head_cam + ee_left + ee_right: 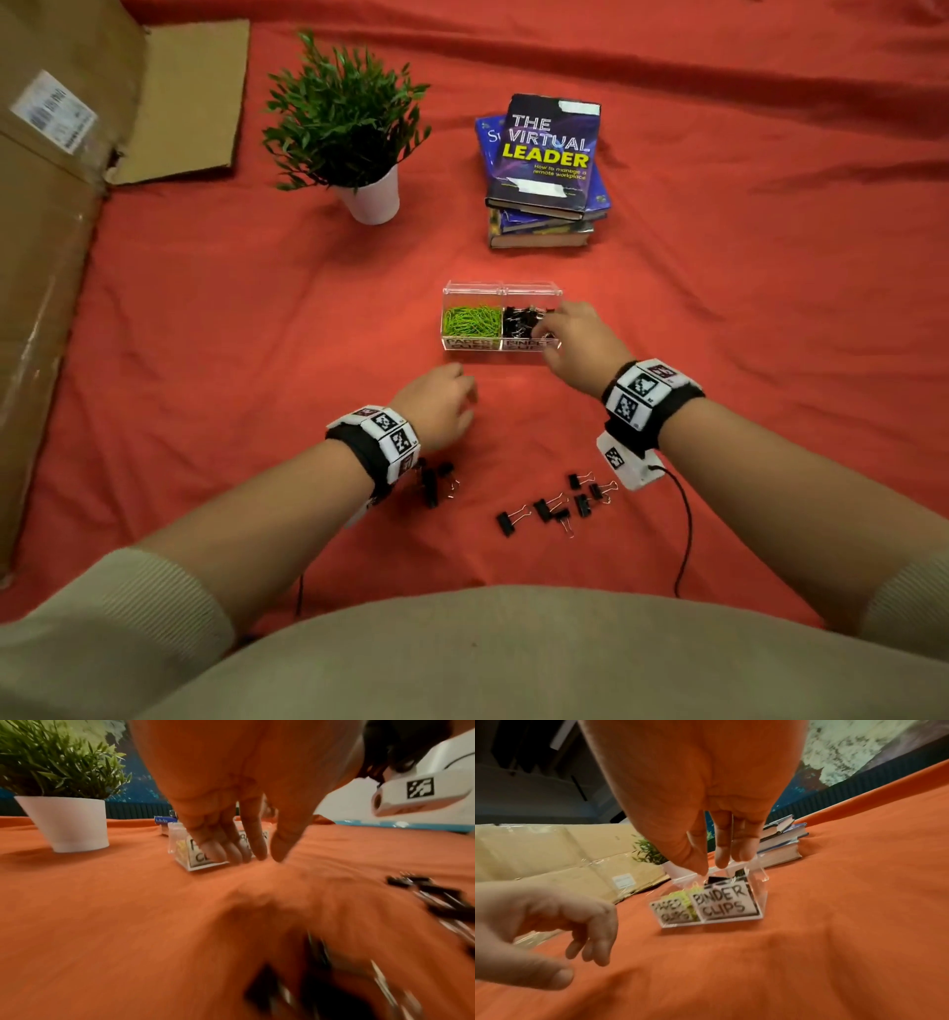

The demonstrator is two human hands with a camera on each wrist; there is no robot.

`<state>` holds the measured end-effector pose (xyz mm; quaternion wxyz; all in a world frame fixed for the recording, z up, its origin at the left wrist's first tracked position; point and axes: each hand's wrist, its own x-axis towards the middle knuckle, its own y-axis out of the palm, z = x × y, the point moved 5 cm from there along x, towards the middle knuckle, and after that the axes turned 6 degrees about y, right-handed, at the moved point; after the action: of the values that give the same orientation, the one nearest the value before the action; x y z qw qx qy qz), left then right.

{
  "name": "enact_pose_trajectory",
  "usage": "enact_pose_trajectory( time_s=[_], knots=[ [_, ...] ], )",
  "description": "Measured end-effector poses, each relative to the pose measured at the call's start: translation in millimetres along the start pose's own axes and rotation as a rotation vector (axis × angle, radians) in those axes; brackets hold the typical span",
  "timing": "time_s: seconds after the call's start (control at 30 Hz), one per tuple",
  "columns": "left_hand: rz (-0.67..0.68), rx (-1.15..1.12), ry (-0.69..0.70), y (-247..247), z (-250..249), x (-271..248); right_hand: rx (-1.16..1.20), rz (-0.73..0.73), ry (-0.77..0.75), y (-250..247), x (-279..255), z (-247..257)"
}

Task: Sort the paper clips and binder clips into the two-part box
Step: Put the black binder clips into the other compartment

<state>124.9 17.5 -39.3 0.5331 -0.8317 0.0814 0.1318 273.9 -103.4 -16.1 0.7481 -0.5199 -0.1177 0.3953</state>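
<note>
Loose binder clips (557,506) part hidden by wrist, L hand (436,406) fingers relaxed, R hand (575,336) grip unclear

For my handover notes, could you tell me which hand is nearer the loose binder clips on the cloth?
Left. The left hand hovers just beyond the loose binder clips; the right hand is farther off, over the box.

**Clip status**

Your clear two-part box (500,349) sits mid-cloth, lids up: green paper clips (471,322) fill its left bin, black binder clips (518,321) its right. Loose binder clips (557,506) lie scattered toward the near edge.
</note>
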Motion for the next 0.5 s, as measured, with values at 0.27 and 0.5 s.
enact_pose_trajectory(
  time_s=[0.27, 0.5],
  knots=[
    [0.293, 0.101, -0.096, 42.2, 21.3, -60.2, -0.254, 0.533, -0.122, 71.3, -117.3, -26.4],
    [0.258, -0.02, -0.109, 50.8, 16.3, -55.7, -0.112, 0.49, -0.03, 77.9, -125.0, -42.8]
  ],
)
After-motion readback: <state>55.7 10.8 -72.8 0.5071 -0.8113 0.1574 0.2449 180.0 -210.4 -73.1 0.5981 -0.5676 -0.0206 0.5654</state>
